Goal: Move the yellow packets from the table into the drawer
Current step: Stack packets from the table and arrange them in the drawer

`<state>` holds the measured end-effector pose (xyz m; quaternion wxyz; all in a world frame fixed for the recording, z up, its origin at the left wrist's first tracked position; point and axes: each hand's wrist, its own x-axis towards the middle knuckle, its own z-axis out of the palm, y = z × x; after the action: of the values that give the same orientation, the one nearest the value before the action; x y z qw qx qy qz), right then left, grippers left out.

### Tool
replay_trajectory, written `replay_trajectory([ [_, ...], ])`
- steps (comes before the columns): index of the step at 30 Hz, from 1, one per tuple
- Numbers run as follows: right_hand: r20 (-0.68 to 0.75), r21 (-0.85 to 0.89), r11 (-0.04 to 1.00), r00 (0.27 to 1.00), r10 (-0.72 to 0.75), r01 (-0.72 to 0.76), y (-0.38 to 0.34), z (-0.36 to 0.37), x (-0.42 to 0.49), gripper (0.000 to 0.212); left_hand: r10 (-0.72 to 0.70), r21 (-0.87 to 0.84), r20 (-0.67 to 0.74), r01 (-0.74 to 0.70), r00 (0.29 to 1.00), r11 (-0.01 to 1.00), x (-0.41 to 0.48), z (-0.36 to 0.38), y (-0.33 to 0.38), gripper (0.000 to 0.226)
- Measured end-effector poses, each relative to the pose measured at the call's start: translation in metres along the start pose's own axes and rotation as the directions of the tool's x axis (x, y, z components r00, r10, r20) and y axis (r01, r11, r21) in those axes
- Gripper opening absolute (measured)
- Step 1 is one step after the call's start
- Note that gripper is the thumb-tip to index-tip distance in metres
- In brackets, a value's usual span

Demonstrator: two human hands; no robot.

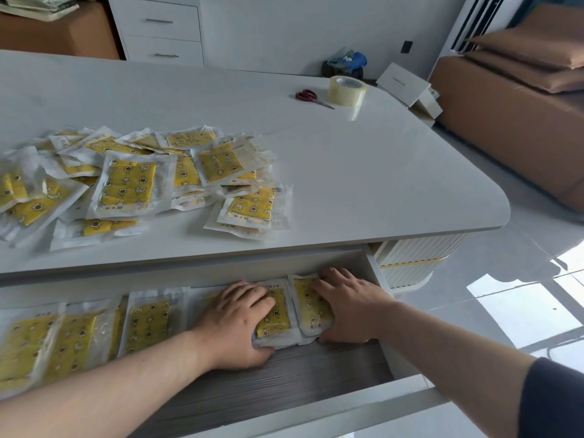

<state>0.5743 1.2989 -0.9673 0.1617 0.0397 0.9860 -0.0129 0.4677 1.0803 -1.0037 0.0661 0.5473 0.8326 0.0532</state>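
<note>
**bystander1:** While those two yellow packets [294, 311] sit at the drawer's [284, 371] right end, both hands lie flat on them. left hand [235, 324] spread over one, thumb hooked under its near edge, right hand [350, 303] splayed on the other. Pressing, not pinching, I'd guess to line them up with the row of packets [94, 330] further left

**bystander2:** makes sense, flat rows fit more. Loads left in the heap on the table [363, 172] though, that pile [136, 181] is a jumble, well apart from the scissors [311, 98] and tape [347, 90]
</note>
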Motion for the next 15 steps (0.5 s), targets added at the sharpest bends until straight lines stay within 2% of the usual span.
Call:
replay_trajectory([
  [5,0.003,0.072,0.997,1.0,0.023,-0.023,0.002,-0.007,-0.002,0.1,0.014,0.039,-0.021,-0.014,1.0,0.999,-0.003,-0.007,-0.003,0.091],
  [7,-0.054,0.133,0.991,0.998,0.037,-0.029,0.004,-0.007,0.0,0.086,0.015,0.07,-0.003,-0.014,1.0,0.997,-0.004,-0.008,-0.006,0.078],
  [11,-0.114,0.14,0.99,0.993,0.011,0.005,0.007,-0.003,0.004,0.053,0.073,-0.011,-0.044,-0.073,0.996,0.997,-0.004,-0.008,-0.012,0.055],
  [15,-0.057,0.111,0.994,0.998,-0.008,0.014,0.006,-0.005,0.004,0.045,0.116,-0.01,-0.023,-0.116,0.993,0.993,0.0,-0.004,-0.013,0.044],
])
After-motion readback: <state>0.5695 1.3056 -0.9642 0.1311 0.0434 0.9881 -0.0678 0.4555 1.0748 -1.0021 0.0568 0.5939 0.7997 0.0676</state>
